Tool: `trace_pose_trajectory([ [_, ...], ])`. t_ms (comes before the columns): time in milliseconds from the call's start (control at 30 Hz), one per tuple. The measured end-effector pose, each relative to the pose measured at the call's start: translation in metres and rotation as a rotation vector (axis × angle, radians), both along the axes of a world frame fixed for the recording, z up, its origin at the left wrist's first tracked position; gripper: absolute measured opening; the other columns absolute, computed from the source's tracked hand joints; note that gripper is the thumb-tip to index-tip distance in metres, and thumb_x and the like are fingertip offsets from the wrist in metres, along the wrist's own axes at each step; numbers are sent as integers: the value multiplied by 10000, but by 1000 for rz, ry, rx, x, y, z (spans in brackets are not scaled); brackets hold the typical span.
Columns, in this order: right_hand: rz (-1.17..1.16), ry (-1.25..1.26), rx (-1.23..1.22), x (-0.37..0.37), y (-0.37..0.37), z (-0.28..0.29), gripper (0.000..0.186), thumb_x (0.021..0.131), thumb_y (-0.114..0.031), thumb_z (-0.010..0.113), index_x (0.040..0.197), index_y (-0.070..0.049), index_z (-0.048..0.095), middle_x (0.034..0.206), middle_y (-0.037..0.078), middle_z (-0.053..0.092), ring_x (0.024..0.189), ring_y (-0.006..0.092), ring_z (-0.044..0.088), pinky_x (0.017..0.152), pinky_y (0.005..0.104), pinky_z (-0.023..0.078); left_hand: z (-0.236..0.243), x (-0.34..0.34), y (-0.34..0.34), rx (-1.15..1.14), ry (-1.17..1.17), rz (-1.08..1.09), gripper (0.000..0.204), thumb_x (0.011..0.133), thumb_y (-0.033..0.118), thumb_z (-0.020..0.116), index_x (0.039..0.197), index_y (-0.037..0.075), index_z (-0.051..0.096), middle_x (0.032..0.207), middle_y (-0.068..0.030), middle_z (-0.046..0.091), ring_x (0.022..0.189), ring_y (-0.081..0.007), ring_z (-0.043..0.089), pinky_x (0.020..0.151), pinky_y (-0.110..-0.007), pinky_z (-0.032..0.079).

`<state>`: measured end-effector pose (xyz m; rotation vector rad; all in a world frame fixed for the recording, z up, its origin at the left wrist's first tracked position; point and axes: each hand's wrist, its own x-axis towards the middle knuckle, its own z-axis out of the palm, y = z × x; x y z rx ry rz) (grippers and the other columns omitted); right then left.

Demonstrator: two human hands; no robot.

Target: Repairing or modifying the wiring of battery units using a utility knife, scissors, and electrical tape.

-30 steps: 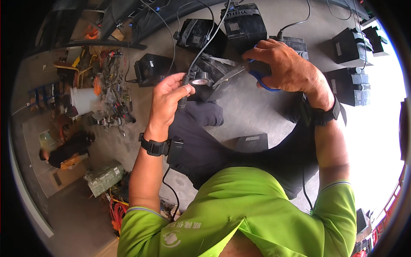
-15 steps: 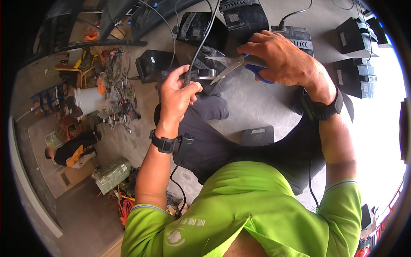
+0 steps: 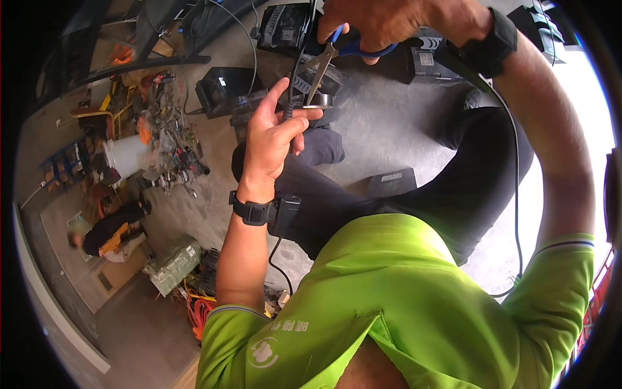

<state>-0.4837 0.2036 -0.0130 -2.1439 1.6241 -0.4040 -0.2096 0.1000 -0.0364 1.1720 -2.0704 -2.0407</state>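
Observation:
My left hand [image 3: 269, 139] is closed on a black cable [image 3: 295, 74], pinching its thicker ribbed end between thumb and fingers. The cable runs upward from there. In my right hand [image 3: 385, 23] is a pair of scissors [image 3: 319, 76] with blue handles, its blades spread and pointing down toward the left hand. The blades lie close beside the cable; whether they touch it I cannot tell. Just beyond my left fingertips a roll of tape [image 3: 320, 102] shows, partly behind the fingers and the scissors.
Black boxes with ribbed handles stand around, among them one at the upper left [image 3: 285, 29] and one at the right [image 3: 431, 61]. A flat dark box [image 3: 392, 182] lies between my legs. Tools, a white bucket [image 3: 126, 157] and a seated person [image 3: 116, 227] are at the left.
My right hand has moved up and left with the scissors, bringing the blades nearer the cable and pointing more steeply down. My left hand keeps its hold on the cable, nearly still.

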Motion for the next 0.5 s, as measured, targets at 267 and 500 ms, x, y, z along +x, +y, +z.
trace_pose_trajectory([
  [267,-38,-174,63,-4,4,-3,400,743,-139,647,1136,-62,640,1016,180,661,960,330,625,780,398,496,6,-5,1,178,56,-35,743,772,-41,546,1455,-32,251,993,-228,685,469,-91,512,420,-209,408],
  [500,-50,-306,91,-5,10,-6,369,760,-148,656,1117,-54,637,976,167,658,922,304,625,755,375,487,5,-4,-5,216,52,-74,706,750,-47,537,1415,-43,301,1027,-242,671,454,-88,510,413,-208,406],
])
